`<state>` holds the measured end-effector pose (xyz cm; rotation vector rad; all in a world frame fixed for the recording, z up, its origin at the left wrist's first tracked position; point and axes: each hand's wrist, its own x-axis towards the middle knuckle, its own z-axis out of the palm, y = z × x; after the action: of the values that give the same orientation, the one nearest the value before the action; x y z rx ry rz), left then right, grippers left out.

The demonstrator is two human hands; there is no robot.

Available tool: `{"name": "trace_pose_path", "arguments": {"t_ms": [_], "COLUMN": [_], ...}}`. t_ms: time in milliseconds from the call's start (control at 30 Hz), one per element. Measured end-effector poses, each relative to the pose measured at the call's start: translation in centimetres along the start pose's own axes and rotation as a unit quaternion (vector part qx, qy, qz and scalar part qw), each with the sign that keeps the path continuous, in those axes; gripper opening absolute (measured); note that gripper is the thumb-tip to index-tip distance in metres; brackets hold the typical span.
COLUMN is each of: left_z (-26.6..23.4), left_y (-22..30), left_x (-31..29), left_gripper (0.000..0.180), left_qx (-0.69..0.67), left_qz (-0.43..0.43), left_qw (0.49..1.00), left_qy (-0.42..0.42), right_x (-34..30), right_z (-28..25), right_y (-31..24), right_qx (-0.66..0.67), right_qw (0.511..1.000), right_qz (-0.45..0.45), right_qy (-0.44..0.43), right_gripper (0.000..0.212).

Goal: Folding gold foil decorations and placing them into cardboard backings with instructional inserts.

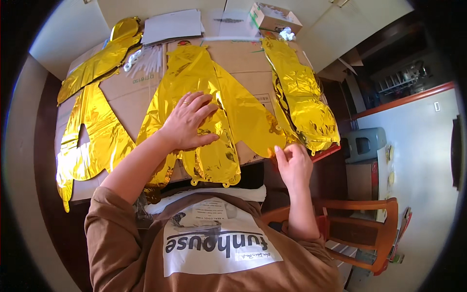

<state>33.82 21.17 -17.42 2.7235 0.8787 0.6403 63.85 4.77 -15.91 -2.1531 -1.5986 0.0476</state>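
Note:
Flat, uninflated gold foil balloons lie spread over a cardboard-covered table [121, 92]. My left hand [187, 124] rests with fingers spread on the middle foil balloon [192, 63], a ring on one finger. At the lower right tip of an overlapping foil piece [248, 114], my right hand [296, 165] pinches the edge between thumb and fingers. Further left is an A-shaped foil balloon [99, 114] with a triangular opening. Beside my right hand, more foil balloons [299, 87] lie layered along the table's right side.
Another gold foil balloon [95, 68] lies at the far left. Thin clear straws [148, 61] sit near a stack of white sheets [172, 25]. At the back stands an open carton [276, 18] beside crumpled white material [287, 34]. A wooden chair [360, 228] is at the right.

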Motion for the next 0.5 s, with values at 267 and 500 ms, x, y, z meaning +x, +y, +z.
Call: {"name": "trace_pose_path", "arguments": {"t_ms": [267,500], "left_z": [-0.3,-0.3], "left_y": [0.4,0.5], "left_x": [0.0,0.0], "left_gripper": [0.073,0.074], "left_qx": [0.025,0.007], "left_qz": [-0.021,-0.030], "left_qw": [0.999,0.999], "left_qy": [-0.013,-0.018], "right_x": [-1.0,-0.8], "right_z": [2.0,2.2], "right_y": [-2.9,-4.6], "right_qx": [-0.017,0.096], "right_qw": [0.991,0.991], "right_qz": [0.133,-0.049], "right_qy": [0.024,0.085], "right_gripper": [0.044,0.018]}}
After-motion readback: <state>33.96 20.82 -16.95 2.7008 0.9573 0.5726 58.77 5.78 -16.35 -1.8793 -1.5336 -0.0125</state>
